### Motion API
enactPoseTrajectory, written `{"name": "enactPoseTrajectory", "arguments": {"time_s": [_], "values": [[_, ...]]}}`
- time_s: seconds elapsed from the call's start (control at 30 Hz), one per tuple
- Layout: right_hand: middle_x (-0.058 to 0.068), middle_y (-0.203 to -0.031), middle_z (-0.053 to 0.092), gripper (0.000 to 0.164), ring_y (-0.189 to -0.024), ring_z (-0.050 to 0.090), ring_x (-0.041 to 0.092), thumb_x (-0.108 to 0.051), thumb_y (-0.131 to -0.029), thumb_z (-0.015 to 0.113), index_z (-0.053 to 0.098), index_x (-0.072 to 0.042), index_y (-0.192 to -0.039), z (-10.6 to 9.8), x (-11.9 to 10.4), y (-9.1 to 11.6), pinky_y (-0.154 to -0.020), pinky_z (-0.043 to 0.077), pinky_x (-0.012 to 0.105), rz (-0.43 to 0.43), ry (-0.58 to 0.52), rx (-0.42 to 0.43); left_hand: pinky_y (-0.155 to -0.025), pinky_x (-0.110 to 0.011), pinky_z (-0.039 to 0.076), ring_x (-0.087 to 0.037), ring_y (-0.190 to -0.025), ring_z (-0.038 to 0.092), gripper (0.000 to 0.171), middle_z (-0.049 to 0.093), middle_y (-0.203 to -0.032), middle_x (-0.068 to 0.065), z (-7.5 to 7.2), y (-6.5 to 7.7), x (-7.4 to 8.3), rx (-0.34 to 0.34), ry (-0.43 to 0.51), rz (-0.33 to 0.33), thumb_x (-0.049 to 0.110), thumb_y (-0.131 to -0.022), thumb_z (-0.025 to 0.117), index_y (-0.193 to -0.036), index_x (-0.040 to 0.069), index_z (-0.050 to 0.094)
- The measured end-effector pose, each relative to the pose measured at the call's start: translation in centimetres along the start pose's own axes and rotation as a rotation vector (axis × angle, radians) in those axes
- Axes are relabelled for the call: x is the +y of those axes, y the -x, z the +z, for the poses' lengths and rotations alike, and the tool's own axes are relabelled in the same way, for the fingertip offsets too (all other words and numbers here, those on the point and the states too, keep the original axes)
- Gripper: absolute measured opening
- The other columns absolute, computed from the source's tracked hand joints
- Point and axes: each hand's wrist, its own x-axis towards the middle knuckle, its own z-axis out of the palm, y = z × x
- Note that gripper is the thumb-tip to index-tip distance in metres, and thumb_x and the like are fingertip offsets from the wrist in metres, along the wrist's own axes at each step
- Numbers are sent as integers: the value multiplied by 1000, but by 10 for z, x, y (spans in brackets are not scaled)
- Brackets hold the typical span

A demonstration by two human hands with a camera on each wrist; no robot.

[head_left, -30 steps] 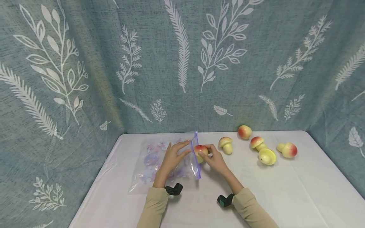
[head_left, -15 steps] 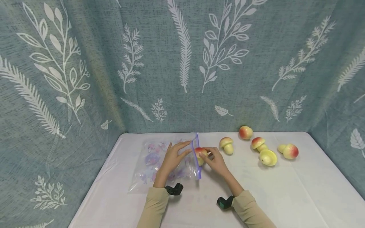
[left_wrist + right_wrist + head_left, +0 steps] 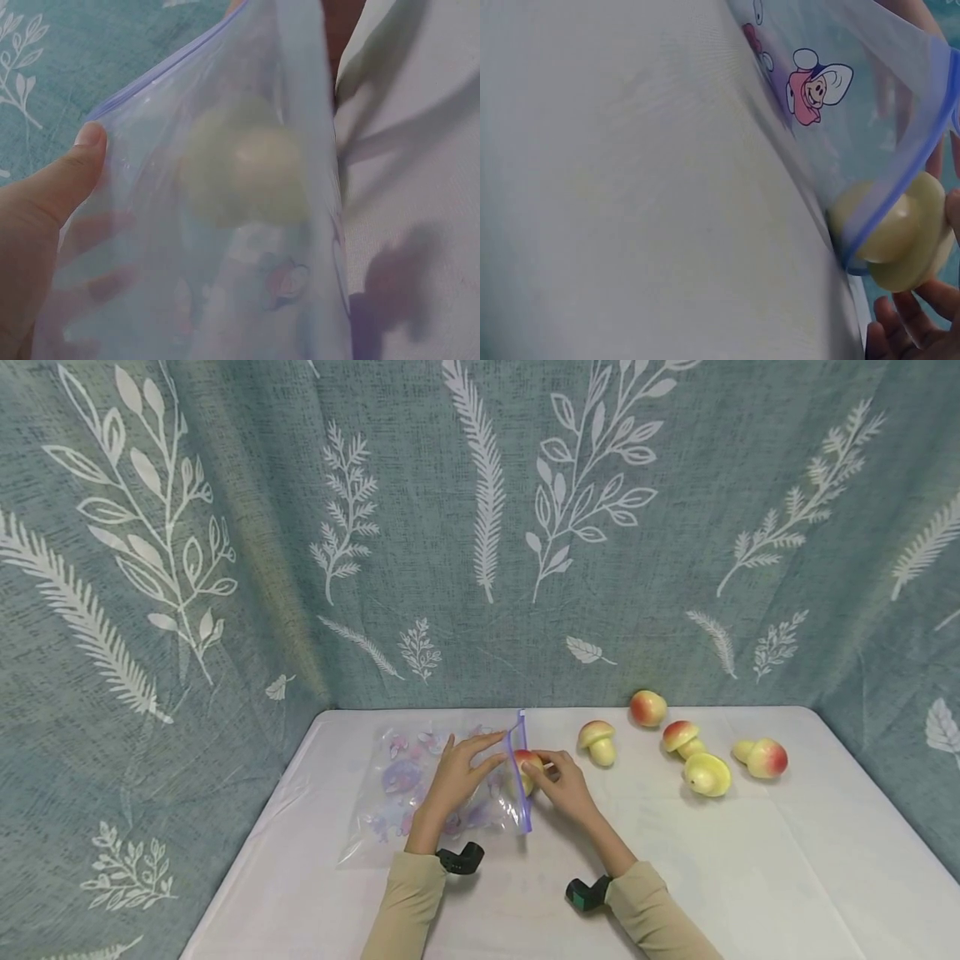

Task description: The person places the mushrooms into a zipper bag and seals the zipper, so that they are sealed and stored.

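My left hand (image 3: 452,781) holds the clear zip bag (image 3: 363,835) at its purple-edged mouth. In the left wrist view the thumb (image 3: 86,154) lies on the near side of the film, with the other fingers seen through it. My right hand (image 3: 567,787) grips a red-and-yellow toy mushroom (image 3: 527,771) by its cap. Stem first, the mushroom is partly inside the bag mouth; in the right wrist view its stem shows behind the blue-purple zip strip (image 3: 907,187) and the cap is outside. The bag lies on the white table and bears printed cartoon figures.
Right of the hands lie more toy mushrooms: one nearest (image 3: 597,743), one at the back edge (image 3: 648,708), a touching or nearly touching pair (image 3: 707,775), and one far right (image 3: 765,758). A patterned green-blue curtain (image 3: 420,527) stands behind the white table (image 3: 675,877).
My right hand has moved the mushroom slightly down and further into the bag mouth. The left hand stays almost in place at the bag. The other mushrooms have not moved.
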Motion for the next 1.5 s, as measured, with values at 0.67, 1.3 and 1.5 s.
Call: {"name": "enactPoseTrajectory", "arguments": {"time_s": [0.67,1.3,1.5], "values": [[9,-91,64,26,-76,60,14,-30,-86,65,59,-7,-95,2,-5,-3,-72,51,28,68,-32,49,-110,-63,7,-23,-124,50,41,58,-128,3,1,-2,0,3,20,21,39,-90,57,-128,22,57],[5,-84,65,21,-75,58,12,-27,-87,64,63,-6,-89,7,-7,0,-70,50,24,69,-26,5,-110,-63,6,-22,-124,49,43,58,-128,2,2,0,0,-18,29,10,40,-90,57,-129,22,56],[5,-85,68,17,-78,61,15,-23,-88,63,65,-6,-89,6,-5,0,-72,52,27,27,-11,-15,-110,-64,6,-22,-125,49,43,58,-129,2,3,1,0,-24,13,11,41,-90,57,-129,22,56]]}}
